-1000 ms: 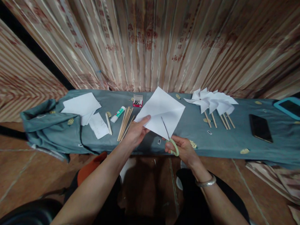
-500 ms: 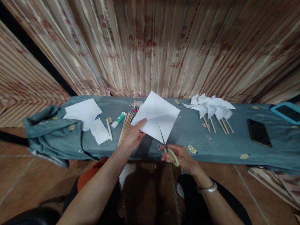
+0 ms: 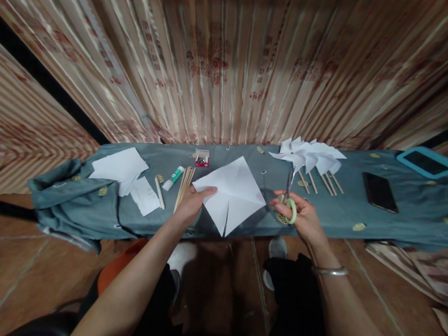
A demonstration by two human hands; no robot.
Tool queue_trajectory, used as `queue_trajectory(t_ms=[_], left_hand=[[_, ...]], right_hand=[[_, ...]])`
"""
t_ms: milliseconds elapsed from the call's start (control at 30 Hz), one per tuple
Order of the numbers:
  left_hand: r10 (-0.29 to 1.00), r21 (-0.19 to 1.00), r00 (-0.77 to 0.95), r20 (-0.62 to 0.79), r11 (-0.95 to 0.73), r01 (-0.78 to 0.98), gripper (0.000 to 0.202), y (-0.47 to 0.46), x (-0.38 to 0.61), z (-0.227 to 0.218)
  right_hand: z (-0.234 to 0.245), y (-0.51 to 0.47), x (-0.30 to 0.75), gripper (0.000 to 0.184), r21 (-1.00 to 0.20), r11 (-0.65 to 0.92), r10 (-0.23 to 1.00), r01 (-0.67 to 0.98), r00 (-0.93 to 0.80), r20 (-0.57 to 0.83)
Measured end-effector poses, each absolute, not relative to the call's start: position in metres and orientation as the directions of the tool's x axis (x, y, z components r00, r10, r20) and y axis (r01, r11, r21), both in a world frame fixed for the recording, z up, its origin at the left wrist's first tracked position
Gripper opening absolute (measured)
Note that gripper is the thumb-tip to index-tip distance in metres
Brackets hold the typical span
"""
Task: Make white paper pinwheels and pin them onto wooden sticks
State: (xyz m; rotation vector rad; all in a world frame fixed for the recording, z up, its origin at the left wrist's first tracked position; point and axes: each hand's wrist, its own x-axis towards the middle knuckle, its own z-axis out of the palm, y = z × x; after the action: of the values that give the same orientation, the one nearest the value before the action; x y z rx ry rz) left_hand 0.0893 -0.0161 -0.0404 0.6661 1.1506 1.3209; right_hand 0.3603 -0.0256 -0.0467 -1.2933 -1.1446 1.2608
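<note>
"So, how far along does the cutting look?"

"One slit, judging by the white square paper sheet [image 3: 238, 188]. It runs inward from the near corner and ends short of the middle. The far and right corners look whole; the left one is partly covered, so its state cannot be told."

"And where is that sheet?"

"Over the near edge of the teal cloth-covered table [image 3: 341, 212], towards the middle. The person's left hand [image 3: 192, 202] pinches its left side, thumb on top."

"What about the right hand [image 3: 304, 216]?"

"Its fingers are clasped round the pale green handles of the metal-bladed scissors [image 3: 287, 193], just right of the sheet and apart from it. The blades point to the far side."

"Is anything finished?"

"Apparently, yes: on the far right, the overlapping white paper pinwheels [image 3: 311, 156] have curled vanes and wooden sticks. The held sheet has neither."

"Which supplies are unused?"

"On the left lie loose white paper sheets [image 3: 122, 163]. Nearer the left hand are thin bare wooden sticks [image 3: 183, 188], a white-and-green glue stick [image 3: 173, 178] and, farther back, a small red-and-white box [image 3: 202, 163] of shiny metal pieces."
</note>
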Motion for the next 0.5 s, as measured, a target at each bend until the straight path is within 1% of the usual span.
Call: queue_trajectory(t_ms=[133, 200, 300, 367, 467, 500], left_hand=[[0.946, 0.909, -0.001, -0.324, 0.311, -0.279, 0.030, -0.024, 0.098, -0.044], [0.946, 0.916, 0.045, -0.320, 0.321, -0.239, 0.029, -0.027, 0.100, -0.046], [0.945, 0.918, 0.069, -0.321, 0.328, -0.223, 0.032, -0.028, 0.102, -0.049], [0.939, 0.897, 0.087, -0.332, 0.343, -0.280, 0.035, -0.026, 0.102, -0.049], [0.924, 0.803, 0.167, -0.343, 0.381, -0.458, 0.041, -0.024, 0.106, -0.049], [0.917, 0.764, 0.185, -0.354, 0.397, -0.508, 0.040, -0.025, 0.109, -0.050]], right_hand=[[-0.048, -0.024, 0.348, 0.052, -0.995, -0.100, 0.993, -0.012, -0.061, -0.099], [-0.048, -0.026, 0.343, 0.049, -0.991, -0.135, 0.984, -0.026, -0.124, -0.131], [-0.050, -0.028, 0.337, 0.045, -0.978, -0.198, 0.964, -0.061, -0.190, -0.184], [-0.051, -0.028, 0.334, 0.044, -0.975, -0.203, 0.969, -0.095, -0.159, -0.187], [-0.053, -0.025, 0.330, 0.043, -0.978, -0.138, 0.990, -0.160, 0.006, -0.141], [-0.053, -0.023, 0.329, 0.043, -0.979, -0.103, 0.990, -0.178, 0.074, -0.118]])
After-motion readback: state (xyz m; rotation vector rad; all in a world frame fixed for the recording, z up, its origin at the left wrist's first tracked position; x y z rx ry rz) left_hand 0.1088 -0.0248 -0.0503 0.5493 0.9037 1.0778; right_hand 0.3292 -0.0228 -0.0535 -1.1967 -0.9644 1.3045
